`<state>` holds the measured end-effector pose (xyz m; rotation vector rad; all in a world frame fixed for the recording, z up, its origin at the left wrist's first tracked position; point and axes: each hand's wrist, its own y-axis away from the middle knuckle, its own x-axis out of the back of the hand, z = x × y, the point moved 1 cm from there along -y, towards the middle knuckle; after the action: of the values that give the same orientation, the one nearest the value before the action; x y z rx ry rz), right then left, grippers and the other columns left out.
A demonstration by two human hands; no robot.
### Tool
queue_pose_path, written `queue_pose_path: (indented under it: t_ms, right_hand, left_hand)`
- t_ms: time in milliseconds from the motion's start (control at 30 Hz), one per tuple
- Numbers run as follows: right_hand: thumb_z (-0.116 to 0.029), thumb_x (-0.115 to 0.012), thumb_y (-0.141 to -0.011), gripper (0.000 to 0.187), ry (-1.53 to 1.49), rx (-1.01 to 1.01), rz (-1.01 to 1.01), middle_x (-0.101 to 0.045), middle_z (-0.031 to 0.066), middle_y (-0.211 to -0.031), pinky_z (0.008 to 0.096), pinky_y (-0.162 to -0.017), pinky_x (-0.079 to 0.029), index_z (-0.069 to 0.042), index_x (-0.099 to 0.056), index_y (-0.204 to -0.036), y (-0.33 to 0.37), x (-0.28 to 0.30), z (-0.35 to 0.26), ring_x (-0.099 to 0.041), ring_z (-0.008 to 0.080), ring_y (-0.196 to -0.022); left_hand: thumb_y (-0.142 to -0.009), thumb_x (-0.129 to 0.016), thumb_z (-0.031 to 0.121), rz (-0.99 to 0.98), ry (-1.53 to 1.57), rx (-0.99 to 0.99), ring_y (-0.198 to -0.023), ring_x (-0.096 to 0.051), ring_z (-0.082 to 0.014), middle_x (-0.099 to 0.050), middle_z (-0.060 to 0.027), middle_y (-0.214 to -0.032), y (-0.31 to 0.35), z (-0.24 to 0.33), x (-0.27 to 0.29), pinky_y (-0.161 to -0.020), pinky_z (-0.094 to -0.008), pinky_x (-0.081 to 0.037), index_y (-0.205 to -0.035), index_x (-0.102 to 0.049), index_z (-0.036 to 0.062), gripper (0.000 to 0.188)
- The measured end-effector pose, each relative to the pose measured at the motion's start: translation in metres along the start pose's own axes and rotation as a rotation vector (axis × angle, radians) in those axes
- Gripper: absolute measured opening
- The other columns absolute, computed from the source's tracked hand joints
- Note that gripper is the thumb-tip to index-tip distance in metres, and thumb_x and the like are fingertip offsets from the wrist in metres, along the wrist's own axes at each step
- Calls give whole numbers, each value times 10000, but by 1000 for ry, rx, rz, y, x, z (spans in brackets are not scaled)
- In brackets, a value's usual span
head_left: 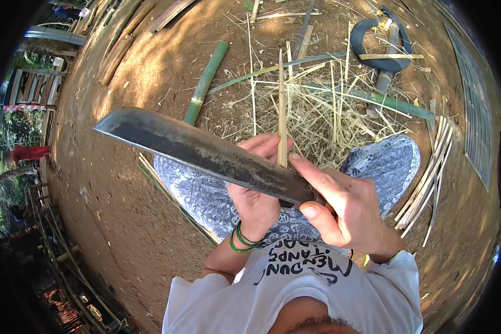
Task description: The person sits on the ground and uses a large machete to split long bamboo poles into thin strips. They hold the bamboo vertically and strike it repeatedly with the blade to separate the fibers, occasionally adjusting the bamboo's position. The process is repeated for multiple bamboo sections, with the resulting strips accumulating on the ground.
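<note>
Pale shavings (324, 123) on brown earth (107, 186)

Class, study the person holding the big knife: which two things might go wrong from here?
1. The big knife crosses above the left hand, so a slip might cut it.
2. The right hand grips it with the index finger extended beside the slender strip; a splinter might prick it.
</note>
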<state>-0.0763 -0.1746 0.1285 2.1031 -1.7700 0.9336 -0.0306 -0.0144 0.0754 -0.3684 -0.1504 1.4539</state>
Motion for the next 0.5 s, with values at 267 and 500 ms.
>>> queue_pose_path:
  t_ms: [267, 500]
  right_hand:
    - [-249, -625, -935, 553, -58, -64, -127, -704, 164, -892, 394, -636, -553, 18, -511, -1405, -2, 18, -6, -701, 339, -709]
    - [-126, -612, -870, 640, -155, -168, -215, -688, 184, -778, 387, -607, -524, 17, -426, -1465, -10, 28, -5, -694, 349, -667]
  left_hand:
    - [-877, -713, 92, -12, -209, -17, -1099, -633, -225, -617, -158, -1217, 6, -2, -1, -948, -336, -535, -1219, -671, -50, 373]
    - [-920, -664, 17, 38, -75, 23, -1106, -644, -228, -603, -157, -1261, 12, -5, -14, -927, -323, -539, -1250, -654, -43, 335]
